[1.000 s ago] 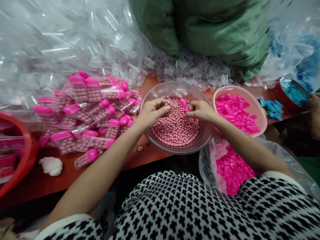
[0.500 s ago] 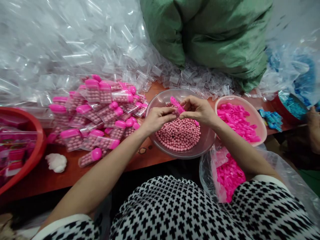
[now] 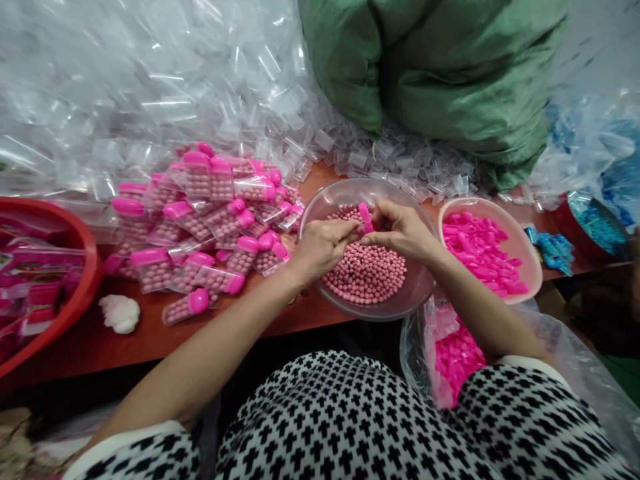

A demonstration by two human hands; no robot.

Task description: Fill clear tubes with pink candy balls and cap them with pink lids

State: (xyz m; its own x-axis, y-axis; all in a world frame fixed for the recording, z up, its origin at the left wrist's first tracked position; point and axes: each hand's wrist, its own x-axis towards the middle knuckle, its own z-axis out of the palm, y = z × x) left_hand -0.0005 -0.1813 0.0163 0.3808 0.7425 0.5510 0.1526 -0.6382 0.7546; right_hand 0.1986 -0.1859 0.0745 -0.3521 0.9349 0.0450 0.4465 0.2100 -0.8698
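Observation:
Over the bowl, a pink plastic cap (image 3: 366, 217) stands up between the fingers of my right hand (image 3: 404, 229), which is closed on it. My left hand (image 3: 323, 248) is pinched right beside the cap's lower end; what its fingertips hold is hidden. Below both hands is a translucent bowl (image 3: 419, 283) with a heap of small round pink beads (image 3: 367, 275). Left of the bowl lies a pile of clear, bead-filled containers (image 3: 207, 180) with pink caps.
A pale pink basin (image 3: 534, 277) of pink caps stands right of the bowl, above a plastic bag (image 3: 463, 357) of pink pieces. Clear empty containers (image 3: 240, 73) and a green sack (image 3: 450, 87) fill the back. A red basin (image 3: 93, 273) is at left, blue pieces (image 3: 553, 250) at right.
The pink cap has turned more upright between my fingers. My left hand has moved slightly toward my right hand. The whole view has shifted a little.

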